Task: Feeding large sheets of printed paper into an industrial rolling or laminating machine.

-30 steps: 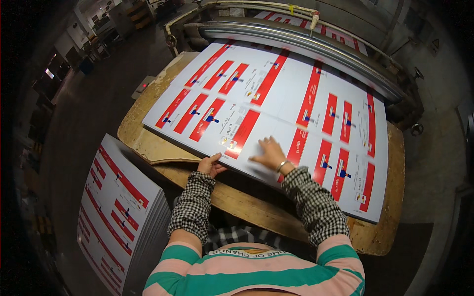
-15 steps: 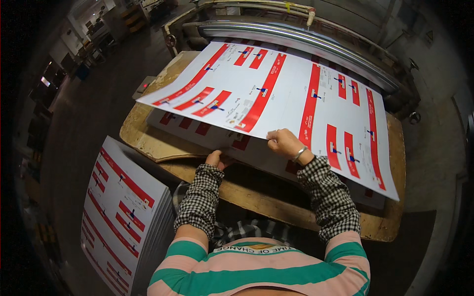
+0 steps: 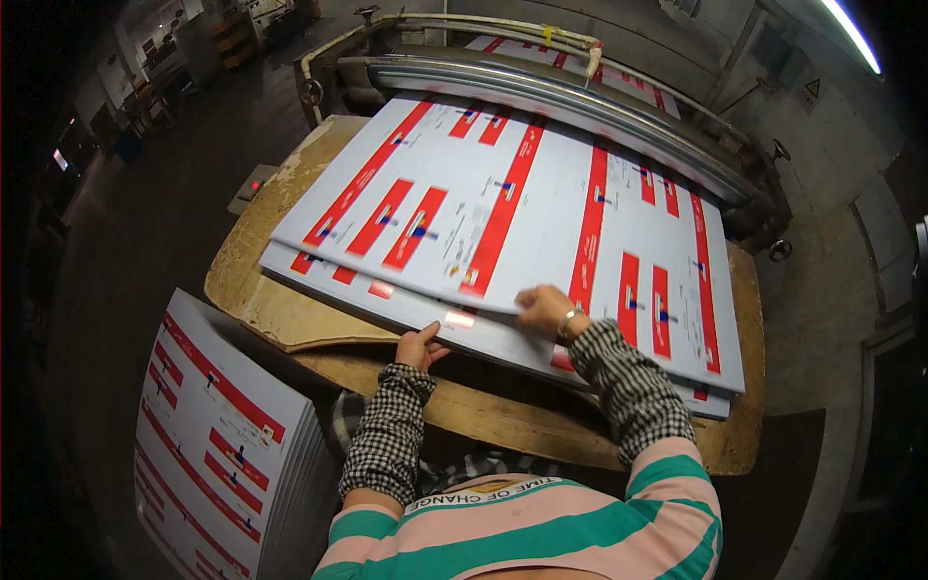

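A large white printed sheet (image 3: 541,222) with red bands and small blue marks reaches from the machine's roller toward me. My right hand (image 3: 549,311), slightly blurred, is closed in a pinch on the near edge of that sheet. Beneath it lies a lower sheet (image 3: 411,307) with a similar print, showing as a strip along the front and set a little nearer to me. My left hand (image 3: 420,348) touches the front edge of this lower sheet, its thumb and fingers apart. Both sheets rest over a worn wooden table (image 3: 261,300).
A long metal roller (image 3: 561,101) runs across the back, with a pale pipe (image 3: 445,19) above it and a handwheel (image 3: 780,249) at its right. More printed sheet shows behind the roller. A thick stack of printed sheets (image 3: 208,425) stands at lower left.
The raised top sheet has come down to lie nearly flat over the lower one, its near edge still in my right hand. My left hand stays at the front edge. The view has shifted slightly.
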`<state>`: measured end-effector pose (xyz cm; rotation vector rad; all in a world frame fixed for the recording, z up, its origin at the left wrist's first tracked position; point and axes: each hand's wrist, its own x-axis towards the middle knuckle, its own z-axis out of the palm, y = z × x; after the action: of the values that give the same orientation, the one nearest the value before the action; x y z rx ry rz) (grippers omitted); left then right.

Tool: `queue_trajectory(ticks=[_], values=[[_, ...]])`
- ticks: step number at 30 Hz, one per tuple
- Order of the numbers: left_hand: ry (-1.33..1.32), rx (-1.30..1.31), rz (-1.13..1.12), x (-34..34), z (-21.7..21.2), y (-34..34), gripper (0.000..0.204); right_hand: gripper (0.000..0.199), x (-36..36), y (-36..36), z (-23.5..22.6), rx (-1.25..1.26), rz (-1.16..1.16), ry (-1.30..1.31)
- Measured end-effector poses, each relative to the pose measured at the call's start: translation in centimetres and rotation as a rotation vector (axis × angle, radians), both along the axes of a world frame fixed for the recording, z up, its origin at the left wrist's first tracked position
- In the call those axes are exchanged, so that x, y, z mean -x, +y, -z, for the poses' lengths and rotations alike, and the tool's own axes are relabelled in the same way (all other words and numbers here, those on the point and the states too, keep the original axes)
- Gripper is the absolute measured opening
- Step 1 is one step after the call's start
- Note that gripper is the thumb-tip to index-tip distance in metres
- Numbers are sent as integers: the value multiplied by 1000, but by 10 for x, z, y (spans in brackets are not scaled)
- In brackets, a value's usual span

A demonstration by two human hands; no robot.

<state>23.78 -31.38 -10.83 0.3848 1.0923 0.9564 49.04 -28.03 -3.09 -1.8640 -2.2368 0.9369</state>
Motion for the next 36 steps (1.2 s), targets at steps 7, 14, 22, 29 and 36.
queue_trajectory(ticks=[7,14,22,29,36], values=[[-88,-39,50,2,-8,-4,32,76,35,-19,26,-142,-109,-254],[-277,-50,148,8,-8,-7,25,49,16,-36,-3,-125,-246,-192],[-60,81,-85,-17,-33,-5,34,17,11,-41,-68,-323,-211,159],[-110,18,-115,-20,-21,1,33,18,0,-51,3,-362,-183,304],[-21,-27,29,-5,-27,-15,29,36,-8,13,16,-217,87,-144]])
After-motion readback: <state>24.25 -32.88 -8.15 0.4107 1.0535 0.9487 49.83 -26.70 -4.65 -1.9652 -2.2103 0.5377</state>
